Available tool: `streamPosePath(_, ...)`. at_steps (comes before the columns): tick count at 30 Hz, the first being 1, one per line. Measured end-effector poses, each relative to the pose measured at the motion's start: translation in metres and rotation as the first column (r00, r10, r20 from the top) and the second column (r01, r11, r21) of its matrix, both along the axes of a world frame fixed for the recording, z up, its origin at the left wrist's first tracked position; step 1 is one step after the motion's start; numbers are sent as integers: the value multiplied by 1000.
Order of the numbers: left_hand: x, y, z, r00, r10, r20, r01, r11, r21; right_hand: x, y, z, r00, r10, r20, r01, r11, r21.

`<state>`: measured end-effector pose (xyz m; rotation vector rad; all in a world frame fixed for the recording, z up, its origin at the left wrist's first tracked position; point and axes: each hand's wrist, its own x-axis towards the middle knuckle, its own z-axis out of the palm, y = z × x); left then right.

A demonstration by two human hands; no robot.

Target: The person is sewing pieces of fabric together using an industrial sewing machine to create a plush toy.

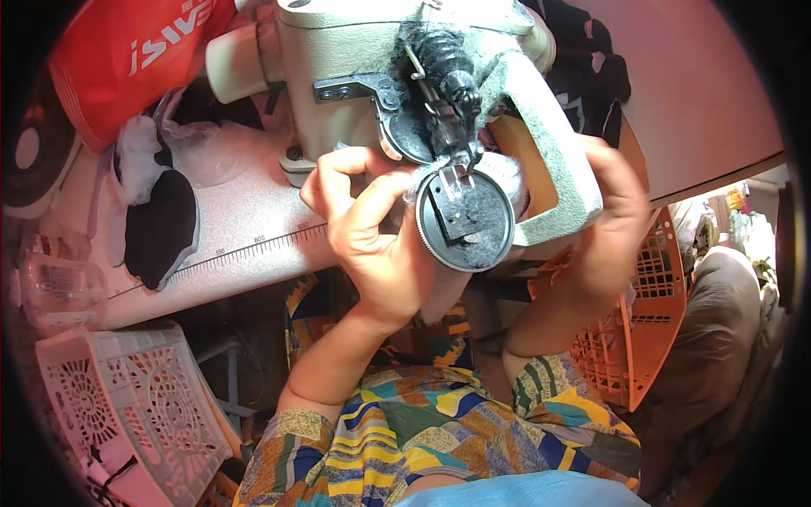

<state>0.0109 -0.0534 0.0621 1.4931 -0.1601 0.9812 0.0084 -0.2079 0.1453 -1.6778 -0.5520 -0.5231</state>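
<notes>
A pale industrial sewing machine point(346, 42) stands before me, its black toothed-edge disc point(487, 245) dusted with lint. Just left of the disc is my left hand point(372, 237), its fingers curled and pinched at white fluffy material point(422, 176) that runs behind the disc. More of this fluff shows on the disc's right side, inside the machine's looped arm point(553, 127). My right hand point(612, 194) reaches around the outer side of that arm. Its fingertips are hidden behind the arm, so what they touch does not show.
Black pieces with white fluffy backing point(160, 228) lie on the table point(245, 211) at left, near a printed ruler scale. A red bag point(127, 68) is behind them. More black pieces point(583, 59) lie back right. A white crate point(135, 406) and an orange basket point(650, 338) flank me.
</notes>
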Motion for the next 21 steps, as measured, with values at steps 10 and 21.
streamPosePath(10, -9, 41, 14, 998, -6, -57, 27, 923, 385, 0, 30, -78, 975, 97, -201, -132, 977, -165)
streamPosePath(21, 1, 22, 27, 998, -64, 12, 56, 934, 352, 0, 22, -68, 985, 13, -171, -23, 998, -54)
